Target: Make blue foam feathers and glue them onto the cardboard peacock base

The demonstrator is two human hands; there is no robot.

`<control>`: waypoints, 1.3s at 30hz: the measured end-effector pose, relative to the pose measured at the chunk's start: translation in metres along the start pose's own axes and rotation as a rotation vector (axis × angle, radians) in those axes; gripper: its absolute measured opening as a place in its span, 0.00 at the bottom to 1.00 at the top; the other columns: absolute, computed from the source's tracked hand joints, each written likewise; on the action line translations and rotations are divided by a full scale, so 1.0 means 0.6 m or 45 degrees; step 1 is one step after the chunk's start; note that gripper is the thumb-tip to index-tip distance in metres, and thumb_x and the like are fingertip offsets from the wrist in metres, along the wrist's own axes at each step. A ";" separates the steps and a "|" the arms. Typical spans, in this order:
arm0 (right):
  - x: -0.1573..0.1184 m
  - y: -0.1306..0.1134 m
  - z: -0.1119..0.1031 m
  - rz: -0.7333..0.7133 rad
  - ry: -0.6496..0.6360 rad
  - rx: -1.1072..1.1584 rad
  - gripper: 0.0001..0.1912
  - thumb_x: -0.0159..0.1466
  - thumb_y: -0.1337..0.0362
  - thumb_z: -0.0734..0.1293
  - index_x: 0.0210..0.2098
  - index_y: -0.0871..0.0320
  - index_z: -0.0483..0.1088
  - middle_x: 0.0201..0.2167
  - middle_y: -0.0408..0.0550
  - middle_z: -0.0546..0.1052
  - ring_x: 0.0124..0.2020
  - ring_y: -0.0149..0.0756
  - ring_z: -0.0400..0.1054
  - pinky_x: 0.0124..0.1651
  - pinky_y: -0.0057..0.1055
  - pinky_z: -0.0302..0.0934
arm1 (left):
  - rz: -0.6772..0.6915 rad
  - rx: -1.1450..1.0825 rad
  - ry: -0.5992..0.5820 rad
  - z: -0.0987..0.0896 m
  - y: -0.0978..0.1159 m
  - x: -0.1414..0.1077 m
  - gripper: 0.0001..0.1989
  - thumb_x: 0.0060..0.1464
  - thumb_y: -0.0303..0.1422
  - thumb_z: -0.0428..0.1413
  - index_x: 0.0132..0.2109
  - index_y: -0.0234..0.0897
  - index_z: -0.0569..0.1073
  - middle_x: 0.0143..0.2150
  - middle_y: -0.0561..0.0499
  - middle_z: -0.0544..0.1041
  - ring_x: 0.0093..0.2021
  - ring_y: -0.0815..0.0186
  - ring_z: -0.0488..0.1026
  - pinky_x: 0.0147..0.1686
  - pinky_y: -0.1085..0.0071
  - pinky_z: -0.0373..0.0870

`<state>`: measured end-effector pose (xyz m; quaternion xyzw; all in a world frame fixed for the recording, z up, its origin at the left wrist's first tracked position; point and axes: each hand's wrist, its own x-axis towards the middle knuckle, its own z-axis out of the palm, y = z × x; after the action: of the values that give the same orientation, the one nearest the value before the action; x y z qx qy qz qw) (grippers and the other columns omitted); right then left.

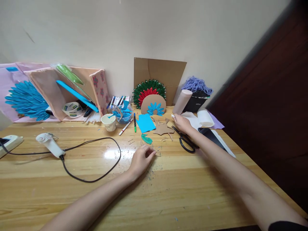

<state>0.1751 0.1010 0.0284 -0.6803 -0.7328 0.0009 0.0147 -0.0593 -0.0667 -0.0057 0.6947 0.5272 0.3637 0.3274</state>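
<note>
My left hand (141, 160) rests low over the table's middle, fingers curled and thumb meeting them. Whatever lies between its fingertips is too small to make out; scraps lie around it. Just beyond it sits a green cut-out piece (146, 139). My right hand (182, 123) reaches to the back right with its fingers closed on a small white stick-like thing (173, 116), mostly hidden. Black-handled scissors (186, 144) lie under and beside my right forearm. Left of that hand are brown cardboard offcuts (163, 127) and a blue sheet (146, 123).
A glue gun (50, 144) with a looping cord lies at left. Behind are a paper cup (108, 122), markers (125, 127), a pink box (43, 89), a cardboard disc (144, 103) with blue petals, and a pale roll (183, 101). A phone (211, 138) lies at right.
</note>
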 end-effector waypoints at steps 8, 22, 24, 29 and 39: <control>-0.007 0.001 -0.006 -0.035 -0.040 -0.133 0.22 0.67 0.57 0.50 0.43 0.61 0.69 0.40 0.59 0.75 0.42 0.46 0.69 0.37 0.33 0.55 | -0.015 0.009 -0.008 0.001 0.000 0.001 0.09 0.54 0.35 0.51 0.31 0.37 0.73 0.30 0.50 0.74 0.31 0.65 0.69 0.31 0.71 0.62; -0.008 0.004 0.008 0.029 -0.070 -0.183 0.20 0.67 0.62 0.50 0.48 0.63 0.66 0.42 0.61 0.75 0.43 0.45 0.69 0.39 0.33 0.56 | -0.002 0.042 -0.028 0.002 -0.002 0.002 0.08 0.53 0.34 0.51 0.32 0.37 0.73 0.31 0.50 0.73 0.32 0.65 0.68 0.31 0.71 0.62; -0.006 0.004 0.004 0.006 -0.095 -0.184 0.18 0.66 0.65 0.51 0.48 0.64 0.66 0.43 0.62 0.74 0.44 0.45 0.69 0.40 0.32 0.56 | -0.009 0.043 -0.026 0.002 -0.002 0.002 0.08 0.53 0.34 0.51 0.31 0.37 0.73 0.31 0.50 0.73 0.32 0.65 0.68 0.31 0.71 0.62; -0.009 0.004 0.000 -0.073 -0.137 -0.171 0.19 0.66 0.61 0.53 0.51 0.60 0.65 0.45 0.59 0.74 0.45 0.45 0.68 0.41 0.33 0.56 | -0.014 0.035 -0.049 0.002 -0.002 0.002 0.08 0.53 0.34 0.51 0.32 0.37 0.73 0.31 0.50 0.73 0.32 0.65 0.68 0.31 0.71 0.62; -0.009 0.006 -0.001 0.065 -0.078 -0.106 0.21 0.63 0.53 0.58 0.45 0.64 0.67 0.42 0.60 0.75 0.44 0.48 0.69 0.39 0.33 0.57 | -0.021 0.068 -0.068 0.001 0.003 0.002 0.08 0.52 0.34 0.51 0.31 0.38 0.74 0.31 0.50 0.74 0.33 0.64 0.68 0.32 0.70 0.63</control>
<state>0.1792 0.0960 0.0287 -0.6984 -0.7148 -0.0086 -0.0362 -0.0576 -0.0659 -0.0041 0.7083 0.5335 0.3283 0.3255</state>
